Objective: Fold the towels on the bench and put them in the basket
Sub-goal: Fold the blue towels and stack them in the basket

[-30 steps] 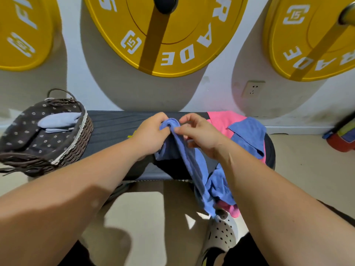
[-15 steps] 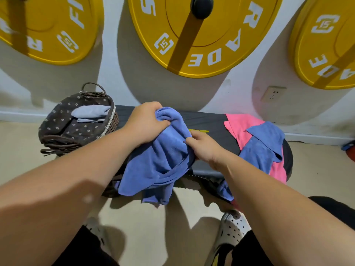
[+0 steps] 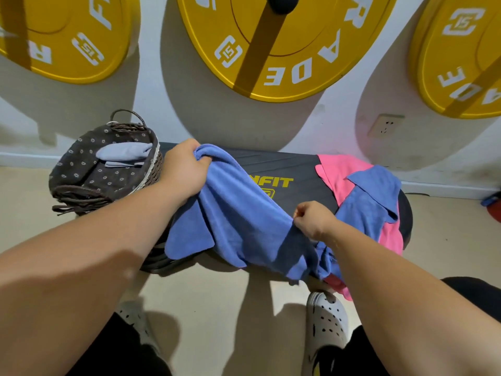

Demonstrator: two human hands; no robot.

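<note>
- left hand [image 3: 184, 169] is up at the far left of the bench [image 3: 287, 166], just beside the basket [image 3: 153, 172]; fingers curled tight round one bunched corner of the blue towel [image 3: 238, 218]
- right hand [image 3: 311, 218] is down at the near edge of the bench, thumb and fingers pinching the towel's other end; the two hands are well apart, and the cloth is pulled between them
- so the towel's long axis runs on a diagonal, far-left by the basket to near-right toward the person; it lies across the dark bench top, over part of the yellow lettering; its loose lower edges hang down over the near side
- in the basket, a pale blue folded towel [image 3: 124, 153] sits against the spotted lining
- at the right end of the bench, a pink towel [image 3: 341, 172] lies spread out and spills over the front; a second blue towel [image 3: 368, 202] is rumpled on top of it
- behind it all, yellow weight plates [image 3: 284, 50] hang on the white wall, with a wall socket [image 3: 385, 126] low on the right
- down below, a white clog [image 3: 325, 321] on the floor
</note>
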